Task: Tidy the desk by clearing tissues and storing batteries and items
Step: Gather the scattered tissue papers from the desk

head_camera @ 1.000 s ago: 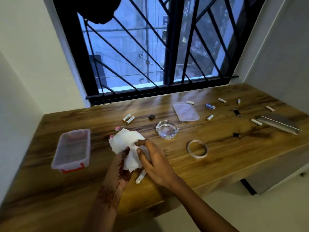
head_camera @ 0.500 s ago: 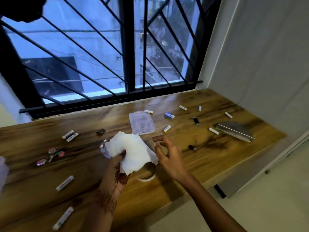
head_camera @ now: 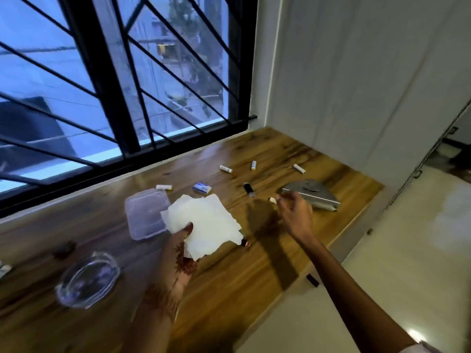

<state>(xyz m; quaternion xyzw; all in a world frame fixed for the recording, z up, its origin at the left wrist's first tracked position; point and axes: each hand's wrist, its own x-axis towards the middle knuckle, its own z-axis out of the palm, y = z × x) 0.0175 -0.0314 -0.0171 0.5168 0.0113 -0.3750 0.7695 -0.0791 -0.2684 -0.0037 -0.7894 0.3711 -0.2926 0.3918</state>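
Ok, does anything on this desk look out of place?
Yes: loose batteries lie scattered at odd angles over the far end of the desk, and a clear lid lies alone, no container in view.

White tissue (head_camera: 204, 225), brown streaked wooden desk (head_camera: 229, 276), reddish-brown henna-patterned left hand (head_camera: 178, 253).

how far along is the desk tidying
Early on. Done: nothing visibly stored. In hand: the left hand holds the tissue above the desk; the right hand reaches by a battery. Left: other batteries lie loose, plus the clear lid and glass ashtray.
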